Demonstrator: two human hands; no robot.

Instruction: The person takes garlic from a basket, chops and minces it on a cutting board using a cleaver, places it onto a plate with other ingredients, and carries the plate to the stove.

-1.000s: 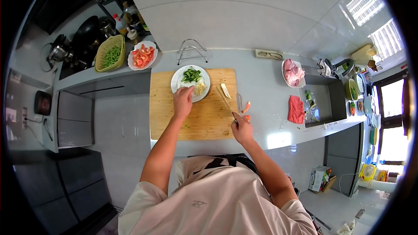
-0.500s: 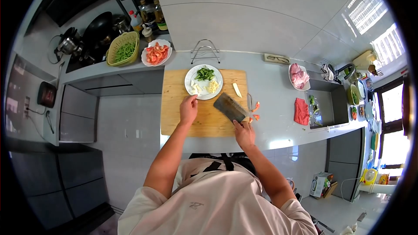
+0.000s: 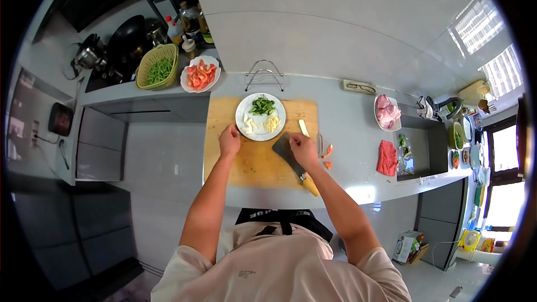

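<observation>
On the wooden cutting board [image 3: 263, 173], a white plate [image 3: 244, 130] carries chopped greens [image 3: 262, 105], minced pieces [image 3: 272, 124] and pale slices [image 3: 249, 125] in separate piles. My left hand [image 3: 229, 141] is by the plate's lower left rim, its fingers drawn together; what they may hold is hidden. A cleaver [image 3: 286, 157] lies tilted on the board, its wooden handle over the front edge. Above the upper part of its blade is my right hand [image 3: 302, 150], fingers closed, their contents too small to make out. Near it lies a pale strip [image 3: 303, 128].
Orange-red scraps [image 3: 328, 150] lie right of the board. A basket of green beans [image 3: 158, 71] and a dish of tomato pieces [image 3: 201, 75] stand at left. Raw meat [image 3: 387, 112] in a dish and a red cloth [image 3: 387, 158] are beside the sink [image 3: 423, 142].
My right hand has let go of the cleaver's handle and moved up over the blade. My left hand has shifted left, away from the plate's lower rim. The view has tilted slightly.
</observation>
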